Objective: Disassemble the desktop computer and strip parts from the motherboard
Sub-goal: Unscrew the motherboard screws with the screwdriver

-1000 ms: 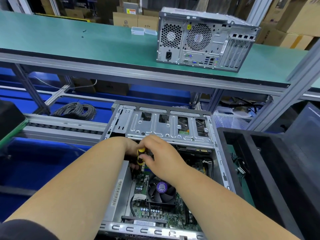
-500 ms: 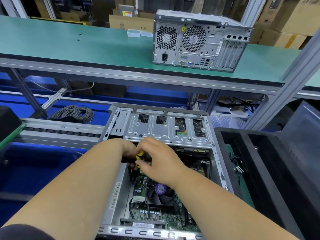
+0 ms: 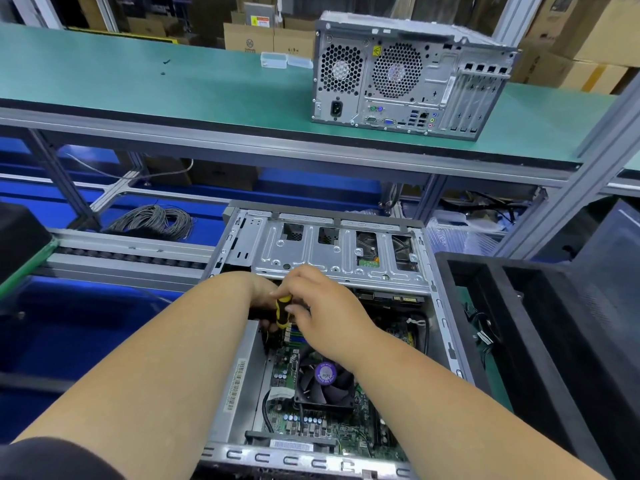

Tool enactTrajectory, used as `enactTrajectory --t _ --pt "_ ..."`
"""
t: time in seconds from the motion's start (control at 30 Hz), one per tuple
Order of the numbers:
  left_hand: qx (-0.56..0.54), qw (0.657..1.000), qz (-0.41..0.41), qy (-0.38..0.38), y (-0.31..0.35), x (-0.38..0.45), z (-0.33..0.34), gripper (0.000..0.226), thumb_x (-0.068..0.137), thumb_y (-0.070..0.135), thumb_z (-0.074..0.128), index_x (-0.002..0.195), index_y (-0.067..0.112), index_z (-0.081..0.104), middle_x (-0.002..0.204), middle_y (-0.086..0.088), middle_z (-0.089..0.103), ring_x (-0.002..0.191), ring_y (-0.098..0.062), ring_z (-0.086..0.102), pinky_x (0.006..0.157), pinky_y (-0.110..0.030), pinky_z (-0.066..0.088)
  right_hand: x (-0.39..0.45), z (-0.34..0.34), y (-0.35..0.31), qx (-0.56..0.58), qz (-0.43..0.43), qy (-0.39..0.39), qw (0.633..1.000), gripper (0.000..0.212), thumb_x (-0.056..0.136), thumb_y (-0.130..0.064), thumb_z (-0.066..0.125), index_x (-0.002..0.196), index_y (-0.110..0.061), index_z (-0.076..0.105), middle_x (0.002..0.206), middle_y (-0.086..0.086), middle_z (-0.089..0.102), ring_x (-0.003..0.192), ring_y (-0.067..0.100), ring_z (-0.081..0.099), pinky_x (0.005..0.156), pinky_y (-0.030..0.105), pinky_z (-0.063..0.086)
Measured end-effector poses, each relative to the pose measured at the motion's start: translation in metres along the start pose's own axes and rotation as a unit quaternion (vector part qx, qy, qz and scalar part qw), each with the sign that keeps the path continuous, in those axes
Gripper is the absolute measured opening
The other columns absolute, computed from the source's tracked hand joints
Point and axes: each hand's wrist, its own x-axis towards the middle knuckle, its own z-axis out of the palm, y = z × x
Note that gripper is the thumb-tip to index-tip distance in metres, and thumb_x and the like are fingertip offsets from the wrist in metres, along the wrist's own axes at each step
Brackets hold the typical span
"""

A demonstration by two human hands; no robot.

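While open grey metal computer case lies below green shelf, green motherboard sits inside case. Right hand grips yellow-black screwdriver handle near case drive cage; left hand beside handle, fingers hidden, grip unclear.

Open grey computer case lying flat, green motherboard inside, black cooler fan

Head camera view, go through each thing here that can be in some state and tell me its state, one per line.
Open grey metal computer case: side panel off, motherboard exposed.
Black CPU cooler fan with purple label: still mounted.
Yellow-and-black screwdriver: gripped, tip inside the case.
Right hand: curled round the screwdriver.
Left hand: beside the handle, grip hidden.
Second grey computer tower: closed, on the green bench.
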Motion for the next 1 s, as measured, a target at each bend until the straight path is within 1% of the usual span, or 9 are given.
enactTrajectory --t 0.07,0.13,0.2,0.23,0.33,0.4,0.47,0.63,1.0 --pt "-0.008 1.0 -0.007 0.009 -0.003 0.004 0.0 0.032 0.089 0.011 0.04 0.06 0.011 0.053 0.052 0.003 0.055 0.046 -0.007 0.044 0.05 -0.017 0.032 0.0 -0.001 0.001 -0.017 -0.005 -0.018 1.0 0.021 0.092 -0.005 0.058 0.11 -0.014 0.063 0.114 -0.004 0.053 0.095 0.023 0.055 0.078 0.042 0.049" --pt "-0.011 1.0 -0.011 0.012 -0.003 0.004 0.0 0.028 0.091 0.011 0.039 0.071 0.007 0.058 0.065 -0.002 0.057 0.056 -0.011 0.046 0.057 -0.019 0.038 -0.001 -0.001 0.0 -0.017 -0.009 -0.021 1.0 0.023 0.091 -0.015 0.061 0.114 -0.016 0.061 0.114 -0.003 0.054 0.097 0.022 0.055 0.079 0.04 0.048" --pt "0.044 0.998 0.001 0.039 -0.004 0.005 -0.003 0.02 0.092 0.011 0.046 0.094 0.002 0.064 0.084 -0.009 0.062 0.075 -0.018 0.051 0.077 -0.028 0.048 -0.002 0.001 -0.002 -0.017 0.0 -0.02 1.0 0.039 0.09 -0.031 0.067 0.126 -0.024 0.055 0.117 -0.007 0.055 0.1 0.017 0.055 0.081 0.034 0.047" --pt "0.07 0.996 0.003 0.062 -0.003 0.005 -0.004 0.017 0.091 0.012 0.05 0.097 0.004 0.064 0.088 -0.009 0.062 0.079 -0.02 0.051 0.081 -0.031 0.048 -0.002 0.002 -0.002 -0.023 0.013 -0.018 0.999 0.044 0.088 -0.038 0.069 0.128 -0.026 0.053 0.117 -0.008 0.055 0.101 0.016 0.054 0.081 0.033 0.047" --pt "0.047 0.998 0.009 0.048 0.001 0.002 0.001 0.027 0.092 0.009 0.045 0.069 0.012 0.059 0.065 -0.001 0.057 0.055 -0.01 0.052 0.057 -0.021 0.046 0.0 0.004 0.0 -0.032 0.025 0.01 0.999 0.031 0.087 -0.035 0.071 0.111 -0.019 0.06 0.107 -0.005 0.055 0.09 0.017 0.052 0.076 0.037 0.046" --pt "0.0 1.0 0.016 0.018 0.003 0.001 0.003 0.033 0.093 0.006 0.036 0.066 0.009 0.053 0.049 0.003 0.056 0.041 -0.006 0.048 0.047 -0.017 0.043 0.0 0.004 0.002 -0.005 0.03 0.028 0.999 0.019 0.088 -0.024 0.072 0.103 -0.016 0.065 0.104 -0.006 0.053 0.086 0.015 0.05 0.076 0.035 0.046" --pt "-0.028 0.999 0.028 -0.006 0.003 -0.001 0.006 0.034 0.094 0.002 0.028 0.067 0.008 0.049 0.04 0.006 0.053 0.033 -0.003 0.045 0.041 -0.013 0.039 0.0 0.004 0.004 0.025 0.041 0.027 0.998 0.017 0.088 -0.016 0.072 0.105 -0.017 0.069 0.105 -0.008 0.052 0.088 0.014 0.053 0.08 0.034 0.049" --pt "-0.088 0.995 0.035 0.041 0.001 -0.002 0.006 0.029 0.091 0.009 0.031 0.069 0.009 0.05 0.042 0.0 0.053 0.033 -0.006 0.043 0.038 -0.012 0.034 0.002 0.001 0.003 0.042 0.054 0.002 0.998 0.04 0.087 -0.012 0.071 0.122 -0.027 0.061 0.115 -0.011 0.057 0.1 0.014 0.058 0.089 0.039 0.051" --pt "-0.03 1.0 0.004 0.007 0.001 0.003 0.005 0.032 0.092 0.006 0.034 0.063 0.013 0.046 0.044 0.008 0.049 0.034 0.0 0.036 0.04 -0.011 0.027 0.001 -0.003 0.006 -0.022 0.004 -0.001 1.0 0.036 0.088 -0.014 0.065 0.12 -0.027 0.061 0.117 -0.012 0.062 0.106 0.013 0.055 0.087 0.033 0.048"
